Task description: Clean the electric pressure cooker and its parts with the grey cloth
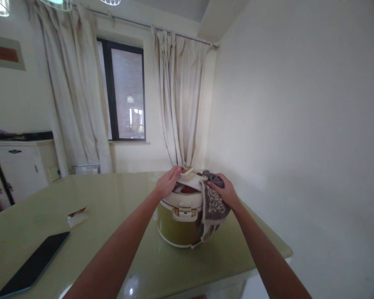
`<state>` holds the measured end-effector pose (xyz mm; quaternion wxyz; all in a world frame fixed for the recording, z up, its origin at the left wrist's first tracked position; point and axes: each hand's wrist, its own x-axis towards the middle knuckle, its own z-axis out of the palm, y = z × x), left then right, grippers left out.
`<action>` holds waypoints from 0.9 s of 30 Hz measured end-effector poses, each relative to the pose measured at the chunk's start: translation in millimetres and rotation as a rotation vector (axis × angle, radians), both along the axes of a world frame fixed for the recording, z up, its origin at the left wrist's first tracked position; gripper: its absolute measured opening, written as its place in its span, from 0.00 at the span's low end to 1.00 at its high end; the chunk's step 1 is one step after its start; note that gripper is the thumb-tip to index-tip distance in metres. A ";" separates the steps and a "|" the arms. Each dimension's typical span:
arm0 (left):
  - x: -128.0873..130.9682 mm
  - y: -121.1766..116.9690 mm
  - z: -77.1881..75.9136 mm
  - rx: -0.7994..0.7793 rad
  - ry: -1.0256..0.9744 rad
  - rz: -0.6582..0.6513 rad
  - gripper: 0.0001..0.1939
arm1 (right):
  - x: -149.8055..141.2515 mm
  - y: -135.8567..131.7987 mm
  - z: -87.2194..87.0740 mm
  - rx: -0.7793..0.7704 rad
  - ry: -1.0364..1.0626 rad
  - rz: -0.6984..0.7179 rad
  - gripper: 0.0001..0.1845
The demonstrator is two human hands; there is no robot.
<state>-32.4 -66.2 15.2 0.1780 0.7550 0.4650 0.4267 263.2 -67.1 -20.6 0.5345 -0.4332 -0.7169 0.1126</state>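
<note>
A rice cooker (179, 226) with a greenish-gold body and a cream lid stands upright on the table, its latch and handle (185, 214) facing me. My left hand (170, 182) grips the upper left of the lid, thumb on top, the other fingers mostly hidden behind it. A grey patterned towel (216, 203) with pale scrollwork is bunched in my right hand (226, 191) at the lid's right side. The towel's lower part hangs down the cooker's side and covers it there.
The glossy green table (118, 220) carries a black tablet or phone (34, 261) and a small white packet (77, 216) on the left. A plain wall (299, 145) borders the table's right side. Curtains (183, 95) and a window (127, 91) are behind; a white cabinet (21, 166) stands far left.
</note>
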 end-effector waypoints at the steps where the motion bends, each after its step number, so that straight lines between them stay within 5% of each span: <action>1: 0.1 -0.4 0.1 -0.002 0.002 0.005 0.33 | 1.2 8.0 4.4 -0.039 0.020 0.013 0.25; 4: 0.2 -1.7 0.4 0.009 -0.002 0.005 0.33 | 4.8 32.3 9.4 -0.108 0.072 0.089 0.21; 8: 0.1 -3.0 1.4 0.008 -0.007 0.010 0.32 | 5.0 47.7 -9.6 -0.129 0.201 0.064 0.20; 13: 0.5 -3.7 2.7 -0.010 0.004 0.018 0.33 | 0.5 29.5 -44.9 -0.075 0.282 -0.003 0.30; 18: 0.9 -2.3 0.8 0.005 -0.016 0.008 0.33 | -8.3 -2.8 -60.0 -0.040 0.393 -0.153 0.33; 22: 1.6 -2.9 0.6 0.018 -0.008 0.002 0.33 | -29.5 -36.1 -51.3 0.140 0.326 -0.341 0.25; 27: 0.7 -5.8 3.0 0.021 0.008 0.018 0.32 | -72.9 -65.0 -11.2 0.298 -0.143 -0.408 0.15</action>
